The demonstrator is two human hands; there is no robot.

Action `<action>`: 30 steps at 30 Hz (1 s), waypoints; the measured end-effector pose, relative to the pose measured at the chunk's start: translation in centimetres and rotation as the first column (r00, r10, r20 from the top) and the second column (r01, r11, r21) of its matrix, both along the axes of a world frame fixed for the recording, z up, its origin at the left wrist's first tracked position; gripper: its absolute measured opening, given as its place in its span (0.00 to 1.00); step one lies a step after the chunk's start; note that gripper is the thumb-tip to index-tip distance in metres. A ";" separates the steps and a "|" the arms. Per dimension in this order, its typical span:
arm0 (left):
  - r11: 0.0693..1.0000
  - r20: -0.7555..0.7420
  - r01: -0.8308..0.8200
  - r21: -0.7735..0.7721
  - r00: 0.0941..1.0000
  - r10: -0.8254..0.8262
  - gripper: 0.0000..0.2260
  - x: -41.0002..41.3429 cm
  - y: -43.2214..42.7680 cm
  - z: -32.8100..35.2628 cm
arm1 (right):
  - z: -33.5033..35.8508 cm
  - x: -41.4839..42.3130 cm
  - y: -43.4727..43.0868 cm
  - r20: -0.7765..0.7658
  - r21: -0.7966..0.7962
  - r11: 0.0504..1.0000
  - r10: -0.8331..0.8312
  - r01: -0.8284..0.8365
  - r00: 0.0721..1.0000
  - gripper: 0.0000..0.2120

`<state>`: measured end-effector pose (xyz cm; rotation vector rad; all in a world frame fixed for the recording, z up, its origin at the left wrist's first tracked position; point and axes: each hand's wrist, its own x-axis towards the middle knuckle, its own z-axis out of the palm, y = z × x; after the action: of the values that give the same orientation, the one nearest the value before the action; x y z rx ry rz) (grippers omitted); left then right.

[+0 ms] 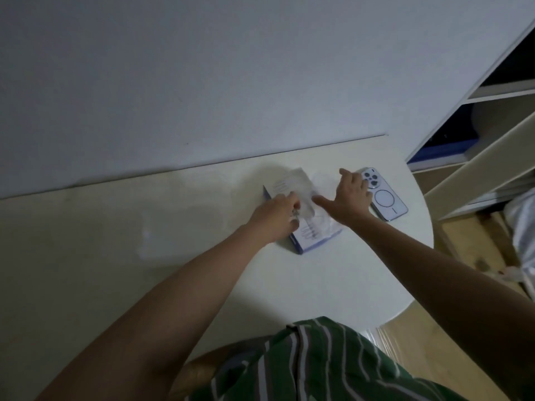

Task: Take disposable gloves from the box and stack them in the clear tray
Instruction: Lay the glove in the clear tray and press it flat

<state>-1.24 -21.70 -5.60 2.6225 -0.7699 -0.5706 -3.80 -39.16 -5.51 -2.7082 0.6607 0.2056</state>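
Because the glove (301, 195) is thin, clear film, light and slippery, I would pinch it at the cuff; my left hand (276, 217) is closed on it above the box (308, 238), right hand (348, 199) open flat beside, on the counter (318, 285).

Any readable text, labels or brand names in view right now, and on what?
None can be read.
Glove box: rows of print on top, too blurred to read.
Phone: only a ring mark on its back, no legible words.
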 end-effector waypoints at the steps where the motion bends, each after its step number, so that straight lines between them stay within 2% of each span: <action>1: 0.999 -0.056 0.040 0.037 0.998 -0.038 0.20 -0.3 -0.8 -0.6 | -0.4 -0.3 -0.8 -0.115 0.039 0.998 -0.038 0.043 0.993 0.38; 2: 0.995 -0.093 0.067 0.078 0.994 -0.059 0.22 -0.5 -1.1 -1.1 | -0.7 -0.4 -1.3 -0.180 0.136 0.987 -0.057 0.083 0.982 0.34; 3: 0.990 -0.111 0.082 0.115 0.991 -0.070 0.24 -0.7 -1.5 -1.6 | -1.0 -0.7 -1.8 -0.181 0.292 0.948 -0.079 0.130 0.980 0.26; 4: 0.987 -0.117 0.081 0.141 0.991 -0.064 0.24 -0.9 -1.6 -2.0 | -1.2 -0.9 -2.1 -0.143 0.458 0.872 -0.118 0.172 0.983 0.18; 6: 0.989 -0.128 0.047 0.137 0.991 -0.029 0.24 -1.0 -1.7 -2.5 | -1.1 -1.2 -2.5 -0.039 0.653 0.741 -0.173 0.156 0.984 0.09; 9: 0.993 -0.130 0.013 0.114 0.992 0.002 0.23 -1.2 -1.7 -2.8 | 0.2 -0.7 -2.8 0.142 0.834 0.552 -0.243 0.016 0.960 0.06; 12: 0.992 -0.126 0.007 0.127 0.992 0.009 0.23 -1.0 -1.8 -2.8 | 1.8 0.3 -2.9 0.219 0.929 0.362 -0.362 -0.080 0.906 0.06; 14: 0.995 -0.128 -0.044 0.087 0.990 0.055 0.21 -0.9 -1.8 -2.5 | 2.3 0.6 -3.0 0.235 0.927 0.361 -0.343 -0.103 0.910 0.05; 16: 0.989 -0.071 -0.145 -0.015 0.987 0.143 0.23 -0.8 -1.6 -1.9 | 2.2 0.5 -2.9 0.187 0.885 0.461 -0.233 -0.061 0.954 0.04; 18: 0.973 0.058 -0.170 -0.157 0.982 0.181 0.30 -0.8 -1.3 -1.2 | 1.8 0.2 -2.8 0.095 0.858 0.514 -0.186 0.014 0.978 0.05; 20: 0.974 0.156 -0.055 -0.220 0.984 0.091 0.39 -0.8 -0.8 -0.6 | 1.7 0.2 -2.0 0.023 0.876 0.476 -0.210 0.082 0.977 0.08; 21: 0.976 0.153 0.004 -0.220 0.988 0.031 0.44 -0.9 -0.7 -0.4 | 1.8 0.4 -1.6 0.000 0.892 0.442 -0.218 0.099 0.976 0.09; 22: 0.973 0.116 0.034 -0.229 0.993 -0.007 0.47 -1.1 -0.5 -0.3 | 2.0 0.6 -0.9 -0.010 0.904 0.416 -0.208 0.098 0.978 0.09; 24: 0.952 0.006 -0.008 -0.307 1.000 0.010 0.50 -1.6 -0.3 0.0 | 2.5 1.3 0.6 0.014 0.910 0.410 -0.168 0.057 0.986 0.08; 27: 0.853 -0.100 -0.210 -0.477 0.978 0.184 0.44 -1.9 0.6 0.8 | 3.6 2.3 3.0 0.062 0.934 0.358 -0.135 -0.010 0.989 0.13; 30: 0.759 -0.061 -0.347 -0.551 0.924 0.377 0.21 -0.8 3.2 2.1 | 4.5 3.1 5.7 0.061 0.950 0.309 -0.026 -0.050 0.998 0.21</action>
<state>-2.06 -18.54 -3.48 2.1521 -0.3412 -0.1286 -0.69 -33.49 -1.00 -1.4978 0.2958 0.3680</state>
